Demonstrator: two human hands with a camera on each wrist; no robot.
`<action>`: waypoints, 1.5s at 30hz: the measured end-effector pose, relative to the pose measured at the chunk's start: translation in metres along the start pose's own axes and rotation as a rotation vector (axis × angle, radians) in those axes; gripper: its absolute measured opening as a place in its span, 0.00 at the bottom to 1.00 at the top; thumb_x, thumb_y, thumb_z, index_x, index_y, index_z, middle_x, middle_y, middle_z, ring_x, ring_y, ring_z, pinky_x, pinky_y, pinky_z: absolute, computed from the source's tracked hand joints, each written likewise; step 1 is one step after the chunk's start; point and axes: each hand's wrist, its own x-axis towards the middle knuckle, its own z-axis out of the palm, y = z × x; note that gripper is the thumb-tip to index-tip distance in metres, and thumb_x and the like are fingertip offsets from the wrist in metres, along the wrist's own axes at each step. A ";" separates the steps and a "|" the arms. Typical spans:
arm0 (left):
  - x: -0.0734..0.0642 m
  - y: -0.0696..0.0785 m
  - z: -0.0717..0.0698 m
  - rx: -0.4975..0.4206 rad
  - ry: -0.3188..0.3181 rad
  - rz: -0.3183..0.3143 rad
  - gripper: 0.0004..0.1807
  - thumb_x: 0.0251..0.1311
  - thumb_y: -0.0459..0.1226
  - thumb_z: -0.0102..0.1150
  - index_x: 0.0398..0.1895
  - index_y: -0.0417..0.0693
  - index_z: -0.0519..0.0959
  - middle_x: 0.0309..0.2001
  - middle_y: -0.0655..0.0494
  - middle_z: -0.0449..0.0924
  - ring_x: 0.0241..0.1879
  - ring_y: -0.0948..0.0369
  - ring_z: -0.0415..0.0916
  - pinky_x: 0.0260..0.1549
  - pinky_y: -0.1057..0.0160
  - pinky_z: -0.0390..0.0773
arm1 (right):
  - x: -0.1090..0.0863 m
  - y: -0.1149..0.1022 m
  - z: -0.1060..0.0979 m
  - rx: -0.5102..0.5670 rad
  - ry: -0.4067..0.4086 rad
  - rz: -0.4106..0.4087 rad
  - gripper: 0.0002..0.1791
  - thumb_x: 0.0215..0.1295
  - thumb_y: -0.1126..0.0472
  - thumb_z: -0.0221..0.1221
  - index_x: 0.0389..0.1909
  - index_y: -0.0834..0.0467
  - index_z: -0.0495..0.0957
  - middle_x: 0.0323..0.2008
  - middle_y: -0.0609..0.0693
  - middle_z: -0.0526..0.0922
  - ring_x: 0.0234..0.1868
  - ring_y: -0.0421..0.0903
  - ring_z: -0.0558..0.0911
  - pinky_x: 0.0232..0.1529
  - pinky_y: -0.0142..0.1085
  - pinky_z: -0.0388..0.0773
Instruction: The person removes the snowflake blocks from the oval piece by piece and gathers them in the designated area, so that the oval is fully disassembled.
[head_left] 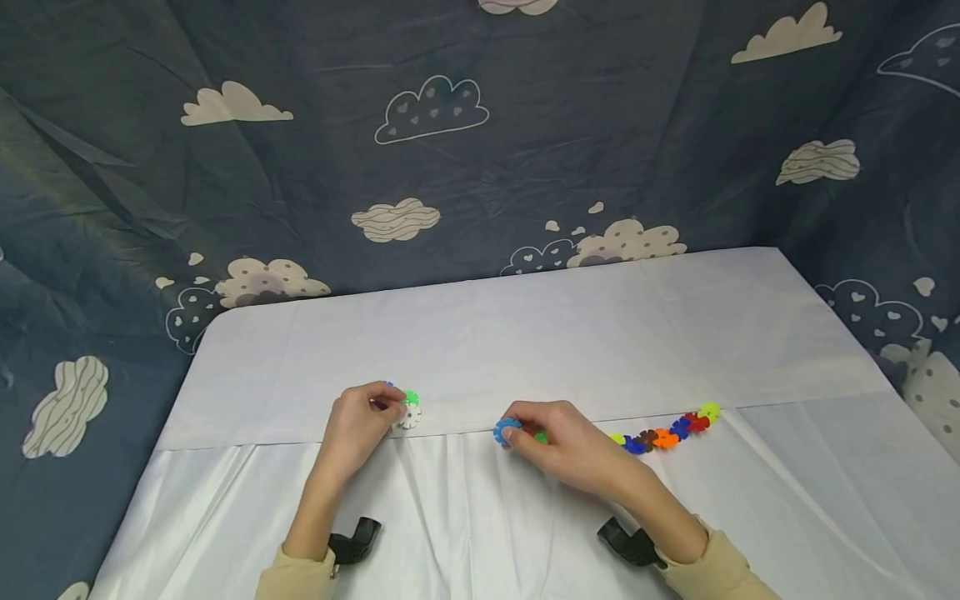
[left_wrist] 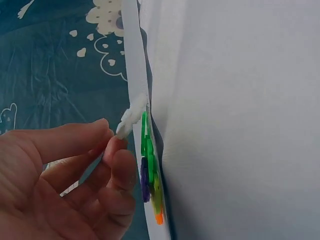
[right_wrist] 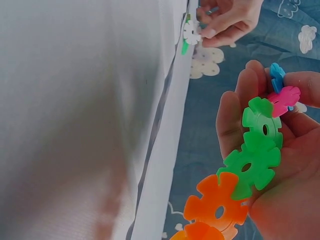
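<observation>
- Fingertips of the right hand [head_left: 566, 442]: closed in a pinch on a blue notched disc [head_left: 507, 430], the near end of a chain of interlocking plastic discs.
- Left hand [head_left: 360, 425]: a white notched disc [head_left: 411, 421] is pinched between thumb and finger, tilted; loose pieces, including a green disc [head_left: 411, 397], are seen just beside it.
- Chain: a pink disc [right_wrist: 286, 100], green discs [right_wrist: 260, 160] and orange discs [right_wrist: 207, 195] are shown following the blue one across the right palm; the middle is partly hidden by the hand in the head view.
- Long axis: directed left to right along the white-covered table [head_left: 465, 350], bending slightly away toward a yellow-green disc [head_left: 708, 411] at the far end; the blue end is pointed toward the left hand.
- Step, as judged: the chain is being lengthened, and the white disc is being picked out. For the next move, both discs should be brought together, notch aligned to notch, and pressed home.
</observation>
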 end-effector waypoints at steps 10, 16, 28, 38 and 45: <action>-0.013 0.023 0.002 -0.082 -0.067 0.102 0.07 0.59 0.32 0.66 0.40 0.47 0.86 0.30 0.59 0.81 0.28 0.59 0.73 0.25 0.63 0.73 | 0.000 0.002 0.000 0.034 0.008 -0.044 0.09 0.75 0.63 0.50 0.40 0.50 0.80 0.32 0.49 0.80 0.33 0.41 0.75 0.38 0.36 0.75; -0.027 0.046 0.017 -0.120 -0.136 0.201 0.07 0.58 0.32 0.68 0.40 0.50 0.86 0.32 0.64 0.80 0.30 0.62 0.75 0.24 0.63 0.74 | 0.002 0.004 0.002 -0.006 0.082 -0.146 0.10 0.74 0.64 0.52 0.42 0.47 0.80 0.41 0.37 0.78 0.40 0.39 0.76 0.43 0.35 0.75; -0.037 0.059 0.039 -0.184 -0.244 0.312 0.05 0.60 0.37 0.68 0.37 0.58 0.84 0.30 0.65 0.81 0.25 0.65 0.77 0.25 0.64 0.77 | 0.004 0.007 0.005 -0.014 0.084 -0.190 0.08 0.73 0.61 0.56 0.48 0.49 0.80 0.44 0.37 0.78 0.42 0.38 0.77 0.45 0.35 0.76; -0.040 0.061 0.049 -0.285 -0.360 0.251 0.05 0.66 0.39 0.62 0.34 0.49 0.83 0.25 0.50 0.82 0.25 0.50 0.80 0.24 0.66 0.74 | 0.003 0.001 0.005 0.076 0.062 -0.105 0.06 0.71 0.62 0.59 0.44 0.50 0.74 0.36 0.41 0.81 0.38 0.39 0.81 0.44 0.36 0.78; -0.040 0.061 0.047 -0.420 -0.388 0.204 0.06 0.65 0.36 0.62 0.32 0.43 0.82 0.24 0.49 0.83 0.26 0.47 0.82 0.25 0.67 0.73 | 0.003 0.001 0.005 0.027 0.072 -0.126 0.06 0.72 0.51 0.58 0.46 0.44 0.74 0.39 0.34 0.81 0.43 0.35 0.80 0.49 0.39 0.77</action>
